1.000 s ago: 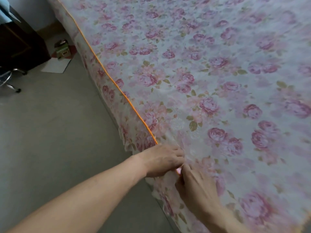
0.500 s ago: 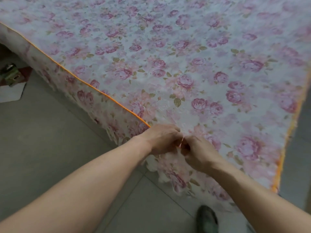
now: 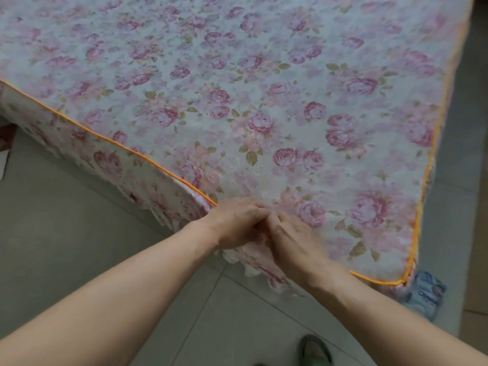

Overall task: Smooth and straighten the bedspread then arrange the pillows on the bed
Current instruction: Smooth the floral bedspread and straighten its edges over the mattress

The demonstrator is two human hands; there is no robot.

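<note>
A white bedspread [image 3: 237, 101] with pink roses and orange piping covers the whole bed and hangs down its near side. My left hand [image 3: 235, 223] and my right hand [image 3: 293, 239] meet at the near edge. Both have their fingers curled round the piped edge of the bedspread, side by side and touching. The cloth lies flat over the top, with small puckers just beyond my fingers. The bed's near right corner [image 3: 401, 282] shows the piping turning. No pillows are in view.
Grey floor tiles [image 3: 66, 247] run along the near side of the bed. My dark shoe [image 3: 314, 348] stands below my hands. A blue patterned object [image 3: 425, 294] lies on the floor by the bed's right corner. A strip of floor runs past the right edge.
My view has swung to the right, so the bed's right corner and right edge now show. Both hands have stayed together on the piped edge.
</note>
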